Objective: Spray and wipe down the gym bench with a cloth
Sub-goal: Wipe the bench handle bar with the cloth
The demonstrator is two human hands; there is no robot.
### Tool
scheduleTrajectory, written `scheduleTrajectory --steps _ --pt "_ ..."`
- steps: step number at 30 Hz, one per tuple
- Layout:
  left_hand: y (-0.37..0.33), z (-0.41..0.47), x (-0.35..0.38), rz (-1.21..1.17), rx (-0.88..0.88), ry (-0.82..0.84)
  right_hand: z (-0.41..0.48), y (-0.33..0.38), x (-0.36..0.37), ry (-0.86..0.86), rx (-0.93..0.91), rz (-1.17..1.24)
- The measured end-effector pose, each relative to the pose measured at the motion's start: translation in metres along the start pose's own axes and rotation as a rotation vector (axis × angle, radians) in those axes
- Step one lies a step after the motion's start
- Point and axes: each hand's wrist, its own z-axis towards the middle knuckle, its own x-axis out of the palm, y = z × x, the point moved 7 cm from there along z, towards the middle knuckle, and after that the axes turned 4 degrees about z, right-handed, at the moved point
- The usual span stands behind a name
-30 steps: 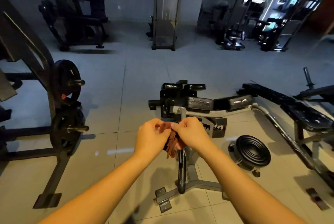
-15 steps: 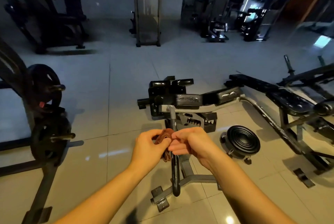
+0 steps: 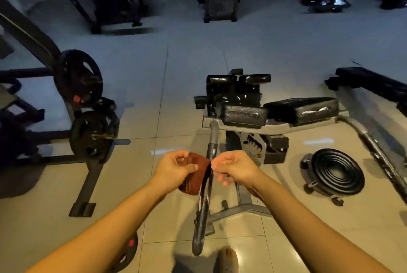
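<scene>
A person's two forearms reach out over a tiled gym floor (image 3: 136, 101). The left hand (image 3: 176, 168) grips a bunched brown cloth (image 3: 193, 178), while the right hand (image 3: 234, 167) appears to pinch the cloth's near edge between thumb and forefinger. A second ago both hands were pressed together around the cloth; they have since drawn a little apart and the fabric is opening between them. This suggests the cloth is still being readied rather than used. It is held in the air in front of the gym bench (image 3: 242, 115), above the bench's dark front handle (image 3: 212, 140) and not touching any pad. The bench's worn black pads lie just beyond, apparently not yet wiped. No spray bottle is in view. A black ribbed disc on casters (image 3: 337, 173) sits to the right, weight plates (image 3: 78, 79) stand on a rack to the left, and dim machines line the far wall.
</scene>
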Motion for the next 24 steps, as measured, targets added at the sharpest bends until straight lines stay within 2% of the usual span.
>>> scheduleTrajectory --steps 3,6,12,16,21,24 --pt "-0.001 0.028 -0.01 0.158 0.01 -0.108 0.03 -0.007 -0.04 -0.117 0.023 -0.073" --pt "-0.003 0.056 0.01 0.245 0.067 -0.085 0.057 -0.011 -0.051 -0.189 0.002 -0.048" --pt "0.013 0.06 0.033 0.194 0.187 -0.091 0.096 -0.02 -0.026 -0.177 0.096 0.13" --pt "0.018 0.052 0.039 0.136 0.219 -0.148 0.101 -0.019 -0.028 -0.159 0.137 0.072" --pt "0.049 0.022 0.036 0.199 0.169 -0.017 0.093 -0.014 -0.031 -0.168 0.13 0.01" --pt "0.053 0.005 0.036 0.266 0.179 -0.019 0.093 -0.014 -0.027 -0.163 0.129 -0.017"
